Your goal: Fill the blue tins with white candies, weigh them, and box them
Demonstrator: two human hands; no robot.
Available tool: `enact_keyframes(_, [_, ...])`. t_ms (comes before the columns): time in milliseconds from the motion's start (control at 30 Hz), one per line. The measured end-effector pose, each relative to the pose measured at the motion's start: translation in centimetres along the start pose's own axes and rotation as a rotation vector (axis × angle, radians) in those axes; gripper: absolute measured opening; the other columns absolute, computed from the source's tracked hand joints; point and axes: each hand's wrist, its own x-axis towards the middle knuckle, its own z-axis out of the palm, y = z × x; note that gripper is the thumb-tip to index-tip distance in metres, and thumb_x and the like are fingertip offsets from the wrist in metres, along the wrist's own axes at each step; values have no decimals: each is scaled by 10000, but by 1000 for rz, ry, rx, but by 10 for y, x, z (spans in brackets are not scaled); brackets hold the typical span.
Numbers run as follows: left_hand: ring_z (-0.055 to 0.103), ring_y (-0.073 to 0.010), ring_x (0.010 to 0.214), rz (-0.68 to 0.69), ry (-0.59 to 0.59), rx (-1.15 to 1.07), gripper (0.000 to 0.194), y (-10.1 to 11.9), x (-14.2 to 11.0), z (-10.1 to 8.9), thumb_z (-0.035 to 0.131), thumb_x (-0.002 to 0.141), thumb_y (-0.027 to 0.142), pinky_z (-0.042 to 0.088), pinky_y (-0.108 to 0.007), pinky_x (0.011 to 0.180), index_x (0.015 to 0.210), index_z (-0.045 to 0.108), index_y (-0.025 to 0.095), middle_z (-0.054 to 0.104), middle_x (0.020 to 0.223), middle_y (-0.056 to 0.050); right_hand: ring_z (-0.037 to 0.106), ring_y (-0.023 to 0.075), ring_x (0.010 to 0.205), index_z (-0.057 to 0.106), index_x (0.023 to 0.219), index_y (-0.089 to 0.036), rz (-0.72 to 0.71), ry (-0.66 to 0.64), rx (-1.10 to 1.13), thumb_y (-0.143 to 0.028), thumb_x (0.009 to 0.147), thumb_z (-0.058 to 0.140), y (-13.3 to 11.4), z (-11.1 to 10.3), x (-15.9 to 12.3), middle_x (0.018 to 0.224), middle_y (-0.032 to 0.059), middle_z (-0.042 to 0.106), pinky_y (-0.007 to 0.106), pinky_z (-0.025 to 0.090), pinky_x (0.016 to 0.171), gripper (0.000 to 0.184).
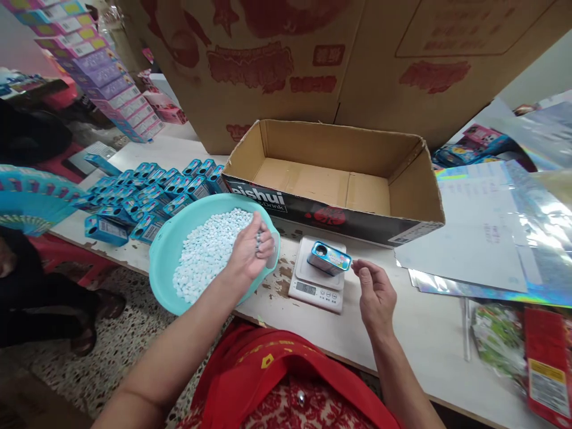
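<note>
A teal basin (165,256) holds a heap of small pale blue tablets (208,250). My left hand (250,250) is cupped over the basin's right side, fingers closed round a few tablets. A small blue tin (329,257) lies on its side on a white digital scale (315,285). My right hand (375,295) hovers just right of the scale, fingers loosely curled with thumb and forefinger together, not touching the tin and holding nothing I can see.
An open, empty cardboard box (415,185) stands behind the scale. Several blue tins (147,196) are piled left of it. Holographic sheets and papers (487,238) cover the right side, with packets (522,345) near the front edge. Large cartons (313,53) wall the back.
</note>
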Motion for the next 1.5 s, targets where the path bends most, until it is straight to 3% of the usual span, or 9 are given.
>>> enact_keyframes(133, [274, -15, 307, -38, -68, 28, 411, -25, 8, 37, 630, 836, 475, 136, -119, 293, 662, 442, 155, 336, 454, 83, 652, 238, 883, 644, 982, -163, 1, 4, 16, -559, 830, 610, 0, -3, 0, 942, 101, 679, 437, 524, 838, 425])
enact_keyframes(267, [271, -15, 313, 28, -102, 65, 410, -18, 8, 44, 640, 831, 469, 125, -127, 300, 652, 445, 156, 332, 458, 82, 654, 248, 910, 632, 997, -162, 6, 2, 34, -532, 837, 615, 6, -17, 0, 966, 110, 677, 459, 527, 850, 403])
enact_keyframes(467, [350, -58, 399, 544, 134, 471, 336, 31, 2, -28, 593, 879, 339, 238, -156, 372, 606, 526, 155, 410, 483, 35, 612, 264, 1018, 564, 1168, -191, -126, -80, -72, -468, 744, 740, 14, -18, 1, 1124, 120, 635, 479, 518, 879, 537])
enact_keyframes(633, [573, -153, 894, 613, 373, 1167, 117, 43, -6, -86, 787, 658, 160, 409, -151, 717, 746, 714, 183, 677, 885, -40, 625, 238, 933, 579, 1118, -206, -216, -195, -124, -479, 756, 733, 6, 16, 13, 1029, 71, 658, 393, 524, 795, 479])
enact_keyframes(733, [598, -179, 931, 644, 356, 907, 142, 29, -16, -78, 743, 727, 250, 428, -219, 824, 844, 700, 181, 679, 942, -57, 615, 203, 800, 617, 990, -206, -328, -244, -181, -452, 810, 683, -17, 31, 27, 885, 33, 652, 337, 504, 720, 312])
enact_keyframes(867, [657, -218, 871, 350, 183, 214, 293, 18, -21, -37, 620, 848, 406, 489, -315, 797, 963, 639, 137, 680, 984, -138, 600, 209, 860, 624, 1026, -229, -652, -307, -195, -363, 831, 681, -73, 52, 44, 939, 40, 636, 336, 482, 761, 243])
enact_keyframes(1067, [623, -143, 715, 173, 226, -276, 430, 22, -2, -12, 370, 958, 487, 481, -247, 621, 993, 613, 134, 654, 1001, -126, 573, 223, 864, 620, 1057, -228, -1151, -469, -448, -201, 853, 581, -125, 117, 46, 949, 35, 659, 366, 383, 774, 209])
enact_keyframes(1233, [585, -116, 631, 285, 276, -484, 336, 28, 12, -21, 385, 975, 329, 472, -221, 622, 845, 603, 109, 610, 784, -78, 566, 220, 876, 610, 1050, -195, -1234, -440, -542, -191, 867, 563, -126, 151, 45, 951, 55, 657, 353, 354, 787, 189])
enact_keyframes(1500, [544, -115, 544, 202, 331, -496, 296, 29, 12, -22, 402, 964, 261, 454, -224, 558, 787, 588, 114, 552, 653, -38, 573, 215, 890, 603, 1071, -199, -1204, -442, -524, -210, 881, 583, -118, 149, 46, 977, 45, 660, 350, 348, 794, 192])
